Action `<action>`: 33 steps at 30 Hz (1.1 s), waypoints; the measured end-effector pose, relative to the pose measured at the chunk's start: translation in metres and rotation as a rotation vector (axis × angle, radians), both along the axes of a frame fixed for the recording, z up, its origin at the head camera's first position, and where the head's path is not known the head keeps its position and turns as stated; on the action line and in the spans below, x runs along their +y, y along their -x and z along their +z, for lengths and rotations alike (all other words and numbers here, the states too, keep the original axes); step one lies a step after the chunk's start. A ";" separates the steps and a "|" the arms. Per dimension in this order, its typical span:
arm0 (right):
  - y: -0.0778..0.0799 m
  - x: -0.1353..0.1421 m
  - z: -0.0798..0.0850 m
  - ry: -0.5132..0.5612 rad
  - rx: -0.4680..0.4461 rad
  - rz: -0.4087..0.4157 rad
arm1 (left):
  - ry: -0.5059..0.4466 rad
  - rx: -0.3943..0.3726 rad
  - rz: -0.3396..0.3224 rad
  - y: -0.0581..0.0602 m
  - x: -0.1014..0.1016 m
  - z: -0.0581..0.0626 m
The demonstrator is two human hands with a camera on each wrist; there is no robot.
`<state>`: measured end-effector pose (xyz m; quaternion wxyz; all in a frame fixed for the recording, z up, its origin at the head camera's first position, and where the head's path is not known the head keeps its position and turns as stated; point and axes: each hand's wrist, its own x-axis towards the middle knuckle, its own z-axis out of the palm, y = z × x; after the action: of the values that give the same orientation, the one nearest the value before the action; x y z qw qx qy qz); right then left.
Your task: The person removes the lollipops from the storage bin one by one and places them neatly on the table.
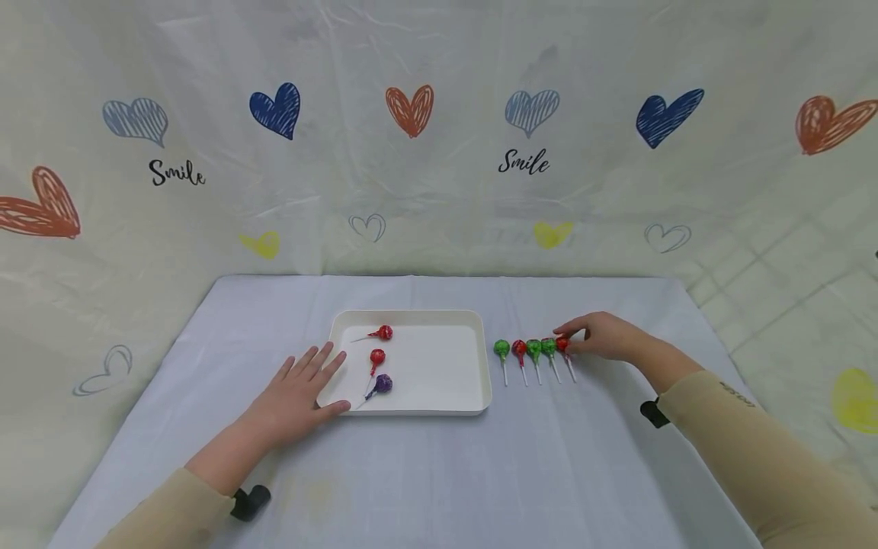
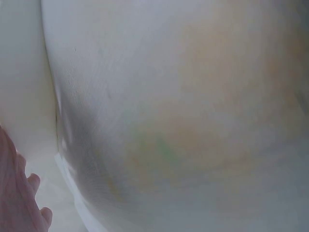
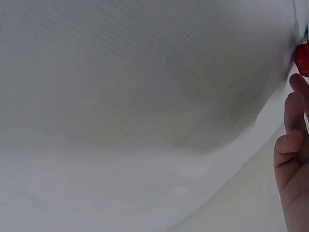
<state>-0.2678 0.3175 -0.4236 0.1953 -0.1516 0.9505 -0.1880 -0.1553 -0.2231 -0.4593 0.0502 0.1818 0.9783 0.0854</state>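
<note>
My left hand (image 1: 295, 400), fingers spread, rests at the left rim of a white tray (image 1: 439, 381), the thumb along its near left corner. In the tray lie two red lollipops, one at the back (image 1: 385, 332) and one in the middle (image 1: 377, 357), and a purple lollipop (image 1: 383, 383). My right hand (image 1: 604, 335) is at the rightmost red lollipop (image 1: 563, 345) of a row, its index finger and thumb on either side of the head. In the right wrist view its fingertips come close to a red lollipop head (image 3: 302, 60).
Left of that lollipop, a green lollipop (image 1: 549, 347), another green one (image 1: 533, 348), a red one (image 1: 519, 348) and a green one (image 1: 502, 349) lie side by side, sticks toward me. A white cloth covers the table (image 1: 425, 480); a heart-printed curtain (image 1: 439, 175) hangs behind.
</note>
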 end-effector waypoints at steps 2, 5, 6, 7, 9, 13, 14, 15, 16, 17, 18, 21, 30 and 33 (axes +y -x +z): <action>0.000 0.001 0.002 -0.001 0.009 0.003 | 0.002 0.001 0.000 0.000 0.000 0.000; 0.001 0.001 0.006 0.000 0.021 0.003 | 0.003 0.003 -0.002 -0.001 0.000 0.000; 0.001 0.001 0.008 0.002 0.026 0.002 | 0.005 0.004 -0.003 -0.001 0.000 0.000; 0.001 0.000 0.009 0.002 0.032 0.002 | 0.008 0.005 -0.003 -0.001 -0.001 -0.001; 0.000 -0.002 0.014 0.011 0.036 0.000 | 0.006 0.004 -0.003 -0.001 -0.001 -0.001; -0.001 -0.011 0.024 0.028 0.044 0.003 | -0.001 0.010 -0.002 -0.001 -0.001 -0.001; -0.001 -0.013 0.026 0.030 0.047 0.006 | -0.004 0.011 -0.003 -0.001 -0.001 -0.001; -0.001 -0.016 0.028 0.031 0.049 0.009 | -0.006 0.013 -0.003 -0.001 -0.001 -0.002; -0.001 -0.019 0.029 0.033 0.051 0.014 | -0.004 0.018 -0.004 -0.001 -0.001 -0.002; -0.001 -0.022 0.030 0.034 0.052 0.017 | -0.005 0.020 -0.005 -0.001 -0.001 -0.002; -0.001 -0.025 0.030 0.034 0.053 0.022 | -0.006 0.025 -0.007 -0.001 -0.001 -0.002; 0.002 -0.036 0.031 0.043 0.037 0.025 | -0.005 0.030 -0.008 0.000 -0.001 -0.002; 0.008 -0.079 0.038 0.101 0.002 0.064 | 0.004 0.007 -0.004 0.000 0.001 0.000; 0.008 -0.097 0.041 0.115 0.000 0.096 | 0.008 -0.001 -0.001 -0.001 0.002 0.001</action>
<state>-0.2757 0.2204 -0.3824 0.1952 -0.2081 0.9298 -0.2326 -0.1544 -0.2212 -0.4579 0.0512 0.1819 0.9786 0.0817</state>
